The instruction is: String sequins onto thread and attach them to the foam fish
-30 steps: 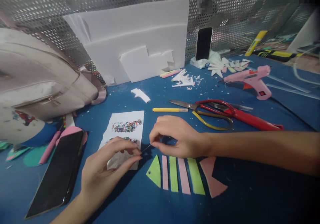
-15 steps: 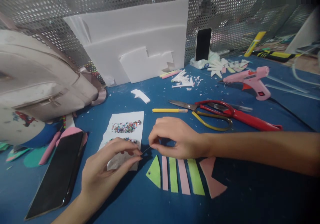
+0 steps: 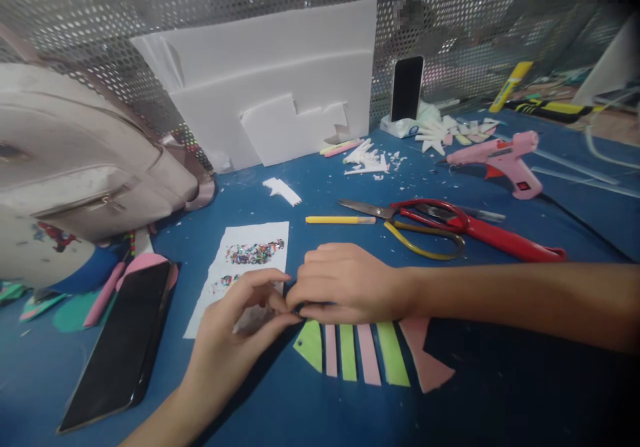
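My left hand point(image 3: 245, 327) reaches over the lower part of a white paper sheet point(image 3: 205, 310), its thumb and fingers bent into a pinch. My right hand point(image 3: 345, 284), fingers curled with the thumb below, meets it at the fingertips. Whatever they pinch is too small and hidden to make out. Two patches of tiny, shiny multicoloured bits point(image 3: 255, 252) lie on the sheet. Just below my right hand, flat pieces form a fish: a green head point(image 3: 310, 347) with an eye dot, pink and green strips point(image 3: 370, 357) and a pink tail point(image 3: 425, 364). My right hand overlaps their upper ends.
Beyond my right hand lie a yellow pen point(image 3: 340, 220), scissors point(image 3: 425, 224) with red and yellow handles and a pink glue gun point(image 3: 515, 157). White scraps point(image 3: 367, 158) are scattered behind. A phone point(image 3: 117, 347) and a backpack point(image 3: 75, 160) occupy the left; another phone point(image 3: 407, 89) stands upright.
Both hands have come together, closing the small gap that a thin dark strand spanned. My left hand has moved right, and my right hand has dropped slightly, with its fingers more curled.
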Tool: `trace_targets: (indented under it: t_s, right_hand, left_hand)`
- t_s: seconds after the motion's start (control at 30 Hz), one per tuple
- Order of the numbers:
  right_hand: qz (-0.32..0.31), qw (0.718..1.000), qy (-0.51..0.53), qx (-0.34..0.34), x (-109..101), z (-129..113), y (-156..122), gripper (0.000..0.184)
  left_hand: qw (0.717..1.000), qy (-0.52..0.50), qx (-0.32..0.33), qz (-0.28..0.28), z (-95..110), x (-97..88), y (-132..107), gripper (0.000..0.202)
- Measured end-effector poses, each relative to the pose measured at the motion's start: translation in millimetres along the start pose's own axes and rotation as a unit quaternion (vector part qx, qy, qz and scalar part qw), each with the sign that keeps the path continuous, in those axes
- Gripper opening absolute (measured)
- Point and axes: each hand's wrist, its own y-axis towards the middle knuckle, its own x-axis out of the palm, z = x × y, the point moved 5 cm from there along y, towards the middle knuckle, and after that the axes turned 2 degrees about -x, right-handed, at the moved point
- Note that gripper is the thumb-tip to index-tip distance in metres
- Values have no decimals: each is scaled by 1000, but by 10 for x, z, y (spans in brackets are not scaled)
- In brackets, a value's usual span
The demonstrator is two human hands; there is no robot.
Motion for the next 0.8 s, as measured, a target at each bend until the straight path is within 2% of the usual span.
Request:
trace_targets:
  t_s: [0.1, 0.23, 0.33, 0.4, 0.67, 0.8]
  right_hand:
    - [-6, 1000, 29, -1, 6, 15, -2, 17]
    - [16, 995, 89, 43, -24, 70, 1, 13]
    - [36, 988, 127, 87, -68, 115, 0, 5]
    - [52, 982, 142, 111, -99, 139, -4, 7]
    - [68, 979, 134, 136, -121, 155, -20, 10]
    - [66, 980, 118, 148, -121, 162, -31, 12]
  left_hand:
    - [999, -27, -13, -13, 14, 39, 6, 46]
    - [999, -45, -18, -17, 19, 38, 20, 44]
    - [1000, -20, -14, -11, 4, -6, 24, 39]
    - [1000, 11, -2, -17, -1, -37, 23, 33]
    - [998, 59, -3, -26, -66, -96, 37, 27]
    - [996, 86, -1, -11, -89, -119, 32, 24]
